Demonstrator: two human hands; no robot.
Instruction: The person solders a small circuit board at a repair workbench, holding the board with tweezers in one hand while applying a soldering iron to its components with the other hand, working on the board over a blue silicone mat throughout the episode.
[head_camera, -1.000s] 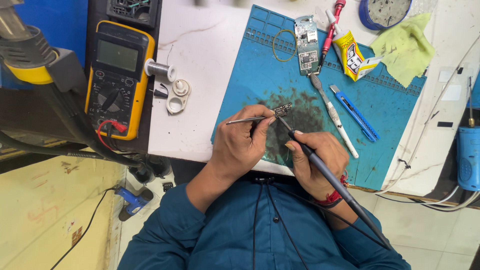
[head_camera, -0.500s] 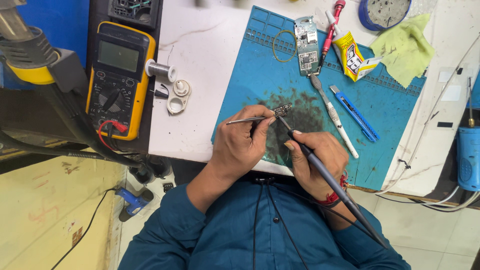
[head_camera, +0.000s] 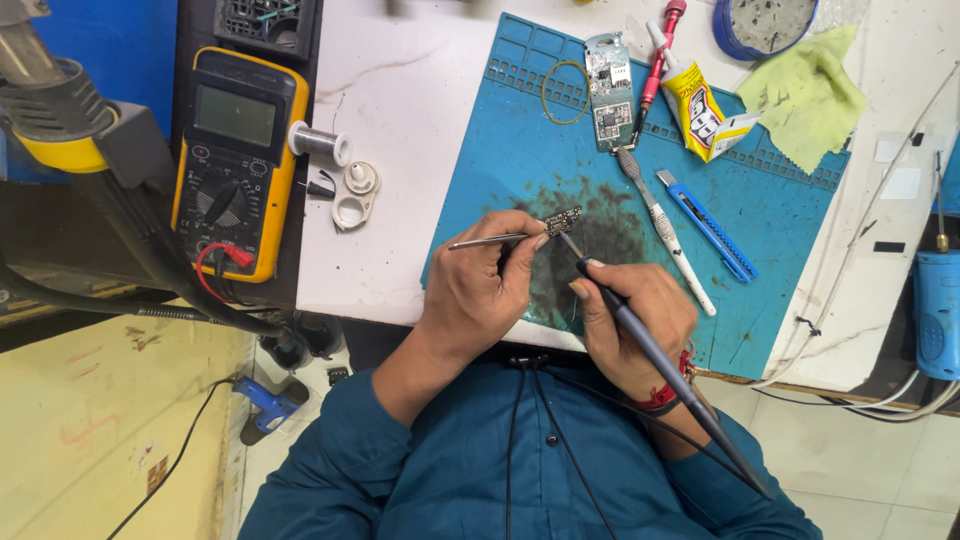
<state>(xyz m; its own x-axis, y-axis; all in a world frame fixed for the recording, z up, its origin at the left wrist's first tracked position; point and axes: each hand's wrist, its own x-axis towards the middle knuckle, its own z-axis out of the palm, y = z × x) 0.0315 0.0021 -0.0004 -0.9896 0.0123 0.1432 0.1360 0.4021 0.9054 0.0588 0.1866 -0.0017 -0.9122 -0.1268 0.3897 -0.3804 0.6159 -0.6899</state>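
On the blue mat, near its scorched middle, a small board lies pinned by tweezers. The left hand closes its fingers on the tweezers to keep the board from sliding. The right hand grips a soldering iron like a pen, tip touching the board, for fine control. A multimeter and solder spool sit well left.

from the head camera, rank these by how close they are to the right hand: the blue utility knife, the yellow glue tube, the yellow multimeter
Measured from the right hand:
1. Blue utility knife, lying on the blue mat just above and right of the hand.
2. Yellow glue tube, farther up at the mat's top edge.
3. Yellow multimeter, far across on the other side, off the mat.
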